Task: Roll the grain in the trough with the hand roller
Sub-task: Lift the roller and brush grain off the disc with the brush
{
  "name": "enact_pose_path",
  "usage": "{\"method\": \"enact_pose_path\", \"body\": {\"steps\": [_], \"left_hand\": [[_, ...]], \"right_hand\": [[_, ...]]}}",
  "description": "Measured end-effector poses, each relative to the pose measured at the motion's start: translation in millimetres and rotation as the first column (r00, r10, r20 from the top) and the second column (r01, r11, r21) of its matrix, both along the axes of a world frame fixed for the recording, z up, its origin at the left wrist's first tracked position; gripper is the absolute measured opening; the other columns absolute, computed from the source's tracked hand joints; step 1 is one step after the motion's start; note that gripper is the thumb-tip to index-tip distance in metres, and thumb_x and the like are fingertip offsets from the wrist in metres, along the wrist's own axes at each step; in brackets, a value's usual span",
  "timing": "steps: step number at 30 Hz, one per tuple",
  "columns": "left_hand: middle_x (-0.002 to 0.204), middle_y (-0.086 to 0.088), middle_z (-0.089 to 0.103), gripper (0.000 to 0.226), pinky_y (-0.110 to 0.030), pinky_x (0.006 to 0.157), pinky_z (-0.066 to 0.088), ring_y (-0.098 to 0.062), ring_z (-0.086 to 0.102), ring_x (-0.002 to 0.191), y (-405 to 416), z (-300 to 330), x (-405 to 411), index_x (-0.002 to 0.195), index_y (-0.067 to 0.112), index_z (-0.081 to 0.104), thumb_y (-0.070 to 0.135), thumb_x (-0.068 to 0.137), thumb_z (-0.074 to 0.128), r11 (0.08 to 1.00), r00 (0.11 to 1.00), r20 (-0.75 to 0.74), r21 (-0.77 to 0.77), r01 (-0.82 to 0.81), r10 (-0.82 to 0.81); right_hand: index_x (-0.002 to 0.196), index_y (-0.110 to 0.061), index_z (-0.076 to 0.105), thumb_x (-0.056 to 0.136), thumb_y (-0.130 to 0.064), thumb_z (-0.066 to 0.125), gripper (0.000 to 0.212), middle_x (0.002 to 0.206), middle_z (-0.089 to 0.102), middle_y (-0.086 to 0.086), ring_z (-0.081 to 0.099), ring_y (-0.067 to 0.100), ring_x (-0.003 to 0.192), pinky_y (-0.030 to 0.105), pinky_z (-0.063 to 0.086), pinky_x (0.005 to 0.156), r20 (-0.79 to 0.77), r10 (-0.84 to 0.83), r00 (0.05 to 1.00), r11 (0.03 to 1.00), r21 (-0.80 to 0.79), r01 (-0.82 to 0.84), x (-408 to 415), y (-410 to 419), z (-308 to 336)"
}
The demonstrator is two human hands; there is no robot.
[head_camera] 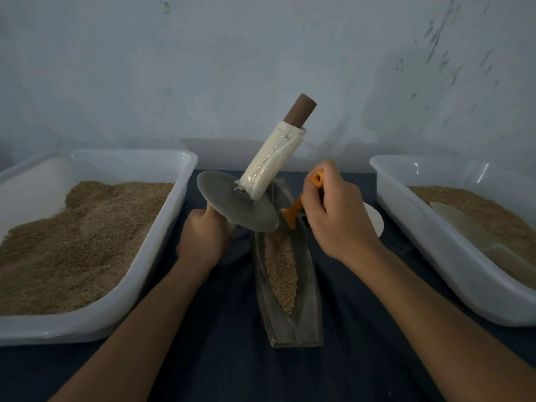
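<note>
A narrow boat-shaped metal trough (311,288) lies lengthwise on the dark cloth, with tan grain (281,271) heaped along its groove. The hand roller is a grey metal disc (232,203) on an axle handle; its upper end (275,158) is wrapped in white plastic with a brown core. It is tilted, lifted over the trough's far end. My left hand (203,239) grips the lower handle under the disc. My right hand (333,213) grips an orange-handled tool (298,207) whose tip reaches the trough beside the disc's edge.
A large white plastic tub (162,242) of grain stands to the left. Another white tub (435,236) stands to the right with grain and a pale scoop (464,224) in it. A white round object (375,221) shows behind my right hand. A blue-grey wall is close behind.
</note>
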State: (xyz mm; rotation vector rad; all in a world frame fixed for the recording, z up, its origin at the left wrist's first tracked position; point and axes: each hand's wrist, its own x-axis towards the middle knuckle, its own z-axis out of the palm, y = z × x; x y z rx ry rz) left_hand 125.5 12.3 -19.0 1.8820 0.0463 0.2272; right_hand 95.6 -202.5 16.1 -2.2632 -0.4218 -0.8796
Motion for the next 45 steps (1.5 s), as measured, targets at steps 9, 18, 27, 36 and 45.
{"method": "enact_pose_path", "body": {"steps": [9,18,27,36,45], "left_hand": [[0.066,-0.011,0.061,0.036,-0.061,0.074,0.051,-0.035,0.058,0.07,2.4,-12.7,7.7,0.056,0.027,0.061,0.048,0.084,0.054,0.984,0.993,-0.077,-0.148,-0.101,0.09],[0.071,-0.015,0.058,0.036,-0.057,0.068,0.045,-0.035,0.054,0.07,0.8,-16.3,14.2,0.07,0.017,0.055,0.041,0.097,0.054,0.989,0.993,-0.081,-0.109,-0.096,0.087],[0.073,-0.015,0.059,0.035,-0.054,0.069,0.046,-0.033,0.055,0.071,-1.0,-10.3,8.5,0.073,0.013,0.058,0.043,0.091,0.052,0.992,0.993,-0.08,-0.093,-0.089,0.082],[0.082,-0.017,0.065,0.053,-0.051,0.073,0.042,-0.035,0.058,0.078,-3.0,-6.3,-3.8,0.078,0.018,0.063,0.068,0.075,0.045,0.975,0.993,-0.1,-0.204,-0.087,0.067],[0.092,-0.021,0.069,0.054,-0.051,0.075,0.044,-0.04,0.063,0.083,-0.1,-6.2,-0.4,0.087,0.015,0.065,0.064,0.076,0.046,0.973,0.986,-0.127,-0.19,-0.131,0.108]], "right_hand": [[0.104,-0.008,0.053,0.106,-0.013,0.052,0.006,0.069,0.049,-0.003,0.048,0.01,0.054,0.017,0.032,0.051,0.162,-0.124,0.979,0.992,0.03,0.121,10.5,6.8,14.5],[0.091,-0.015,0.046,0.105,-0.02,0.05,0.015,0.064,0.047,-0.005,0.051,0.009,0.054,0.019,0.038,0.045,0.004,-0.035,0.999,0.998,0.042,0.035,2.2,6.1,4.1],[0.084,-0.001,0.053,0.099,-0.018,0.051,0.023,0.062,0.048,0.008,0.04,0.013,0.051,0.03,0.036,0.048,0.114,-0.116,0.987,0.987,0.121,0.102,-33.2,2.9,62.0],[0.066,-0.016,0.037,0.095,-0.022,0.051,0.033,0.053,0.035,-0.004,0.033,0.01,0.045,0.025,0.03,0.042,-0.012,-0.08,0.997,0.995,0.055,0.08,-61.4,18.7,57.4],[0.088,-0.01,0.048,0.109,-0.021,0.047,0.023,0.059,0.042,-0.005,0.044,0.013,0.047,0.03,0.038,0.048,0.086,-0.088,0.992,0.996,-0.025,0.091,-44.8,19.6,28.7]]}}
